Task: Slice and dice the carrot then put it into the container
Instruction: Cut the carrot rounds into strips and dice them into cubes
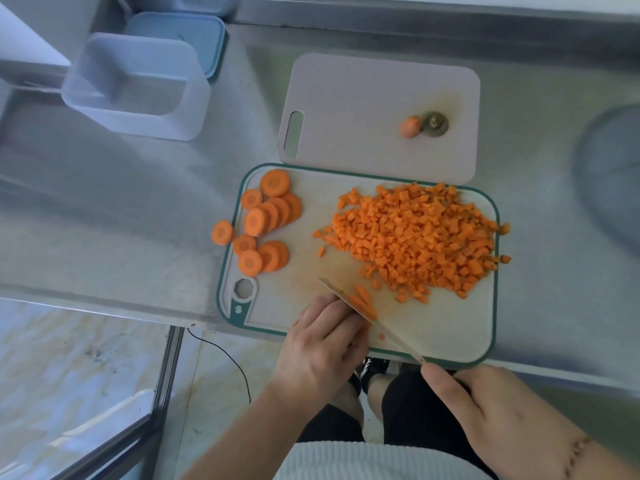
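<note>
A green-rimmed cutting board (450, 327) lies at the counter's front edge. A big heap of diced carrot (415, 237) covers its right half. Several round carrot slices (266, 216) lie at its left end, one slice (223, 232) off the board on the counter. My right hand (491, 410) grips the handle of a knife (367, 315), whose blade runs diagonally across carrot strips (363, 301). My left hand (325, 344) holds those strips down with curled fingers right beside the blade. The clear container (138, 88) stands at the far left.
A second, plain cutting board (346, 98) lies behind the first, with a carrot tip (409, 126) and a stem end (434, 124) on it. A blue lid (194, 32) sits behind the container. A round grey object (609, 174) is at the right edge.
</note>
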The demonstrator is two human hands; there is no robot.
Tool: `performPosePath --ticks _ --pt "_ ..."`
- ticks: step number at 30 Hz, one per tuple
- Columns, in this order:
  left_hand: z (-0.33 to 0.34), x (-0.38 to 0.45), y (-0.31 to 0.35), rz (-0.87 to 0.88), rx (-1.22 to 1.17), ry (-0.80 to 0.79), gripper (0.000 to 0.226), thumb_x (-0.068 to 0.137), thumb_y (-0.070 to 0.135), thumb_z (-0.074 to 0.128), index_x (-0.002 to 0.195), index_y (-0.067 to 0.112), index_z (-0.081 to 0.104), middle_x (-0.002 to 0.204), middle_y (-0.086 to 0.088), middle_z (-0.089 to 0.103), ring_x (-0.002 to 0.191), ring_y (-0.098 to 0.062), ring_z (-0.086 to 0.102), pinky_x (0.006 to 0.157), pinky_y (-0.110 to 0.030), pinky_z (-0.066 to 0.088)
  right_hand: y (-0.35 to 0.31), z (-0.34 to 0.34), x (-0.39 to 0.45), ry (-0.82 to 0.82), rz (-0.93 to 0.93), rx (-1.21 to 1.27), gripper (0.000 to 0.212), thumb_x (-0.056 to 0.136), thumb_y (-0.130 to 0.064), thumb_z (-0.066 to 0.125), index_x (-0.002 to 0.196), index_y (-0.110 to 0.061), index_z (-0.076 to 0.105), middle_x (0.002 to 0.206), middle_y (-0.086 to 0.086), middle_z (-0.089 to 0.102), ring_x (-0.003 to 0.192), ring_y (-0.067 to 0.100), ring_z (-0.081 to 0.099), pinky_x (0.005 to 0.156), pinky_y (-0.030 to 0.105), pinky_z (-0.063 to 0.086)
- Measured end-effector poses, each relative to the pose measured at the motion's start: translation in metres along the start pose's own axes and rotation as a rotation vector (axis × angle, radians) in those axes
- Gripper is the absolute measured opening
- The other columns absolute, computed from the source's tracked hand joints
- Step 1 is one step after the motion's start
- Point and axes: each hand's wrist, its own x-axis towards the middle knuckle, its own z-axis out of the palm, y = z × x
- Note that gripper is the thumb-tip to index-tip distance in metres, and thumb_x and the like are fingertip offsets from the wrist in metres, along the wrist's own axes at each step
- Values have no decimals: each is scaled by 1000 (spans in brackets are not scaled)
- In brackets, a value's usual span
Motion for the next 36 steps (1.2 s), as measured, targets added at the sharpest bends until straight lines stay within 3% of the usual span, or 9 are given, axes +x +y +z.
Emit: performPosePath --ticks 7,11,15,24,36 --pt "-6 3 -4 28 -28 -19 5 86 3 79 91 2 78 102 -8 73 97 -26 69 87 -36 56 -20 6 24 -4 -83 10 69 80 -78 16 52 -17 32 45 0 32 43 12 34 51 27 38" --pt "-9 1 -3 42 30 -36 8 92 9 75 86 3 76 96 -6 72 88 -27 67 81 -37 55 -20 1 10 2 -72 64 68 77 -76 19 51 -15 30 44 2 31 44 10 35 51 22 36" --pt "-9 -1 -2 44 30 -31 10 95 11 72 90 4 78 99 -4 73 95 -27 69 83 -38 56 -15 -3 -5 -34 -21 56 70 74 -76 20 50 -12 34 46 2 38 48 9 41 58 17 39" --pt "-10 2 1 64 -11 -13 4 87 5 78 90 2 78 93 -6 73 95 -25 68 83 -34 57 -28 10 22 -4 -55 44 69 78 -79 18 51 -17 32 42 -2 33 42 11 34 53 29 41" --pt "-14 -3 0 68 68 -42 4 86 2 75 87 6 77 92 -3 72 89 -23 66 77 -32 56 -17 3 -8 -24 -29 70 67 79 -75 22 53 -14 25 47 1 29 47 11 31 54 21 35"
